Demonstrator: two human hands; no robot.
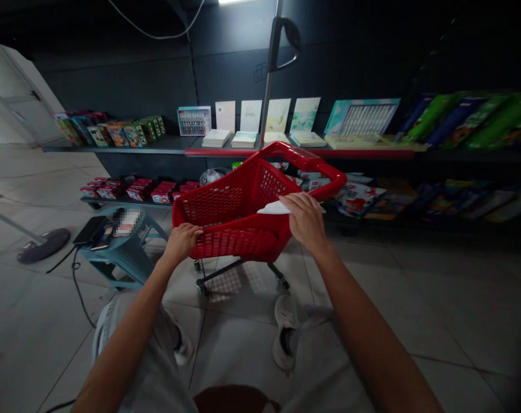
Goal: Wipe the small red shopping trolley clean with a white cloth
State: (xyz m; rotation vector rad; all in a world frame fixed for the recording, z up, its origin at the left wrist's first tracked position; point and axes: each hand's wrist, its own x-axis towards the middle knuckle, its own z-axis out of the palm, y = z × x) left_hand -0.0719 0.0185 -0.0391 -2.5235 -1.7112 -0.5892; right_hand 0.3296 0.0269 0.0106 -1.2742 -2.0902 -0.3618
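The left hand [182, 242] is closed around the near rim of a red plastic shopping basket [217, 206], fingers curled over the edge in a firm grip. The right hand [306, 221] lies palm down across the basket's far side, fingers curving over a white cloth [278, 208] that rests at the rim; whether it is pinched or only pressed, I cannot tell. The basket stands on a wheeled metal frame [238, 272] on the tiled floor, just ahead of the person's pale sneakers [285, 330]. To its left is a teal plastic stool [127, 255] carrying a phone [102, 237]. Behind it, red boxes [140, 190] line a low shelf, and upright cards [260, 116] stand along the upper shelf's [114, 147] front edge.
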